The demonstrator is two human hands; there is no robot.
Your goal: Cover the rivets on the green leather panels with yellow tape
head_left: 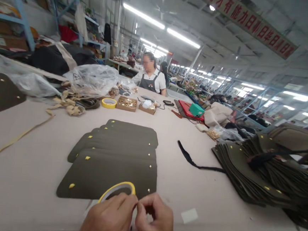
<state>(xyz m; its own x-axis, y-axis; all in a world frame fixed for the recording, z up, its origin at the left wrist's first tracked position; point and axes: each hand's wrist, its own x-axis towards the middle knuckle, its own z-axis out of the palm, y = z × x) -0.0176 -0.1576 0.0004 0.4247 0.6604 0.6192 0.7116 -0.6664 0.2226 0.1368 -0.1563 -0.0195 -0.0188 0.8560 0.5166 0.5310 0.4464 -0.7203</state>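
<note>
Near the table's front edge, my left hand (110, 213) is closed around a roll of yellow tape (120, 184), whose upper rim shows above the fingers. My right hand (155, 215) meets it, thumb and forefinger pinched together at the roll's edge. What lies between those fingertips is too small to make out. Just beyond both hands, dark olive panels (112, 176) lie overlapped in a fanned stack. Small yellow tape pieces (72, 186) mark their left side, and metal studs (150, 166) run along the right.
A thick pile of olive panels (245, 172) covers the right side, with a black strip (189, 157) beside it. Farther back are another yellow tape roll (109, 103), a box of brass parts (126, 103) and plastic bags (93, 78). A person (153, 78) sits across the table.
</note>
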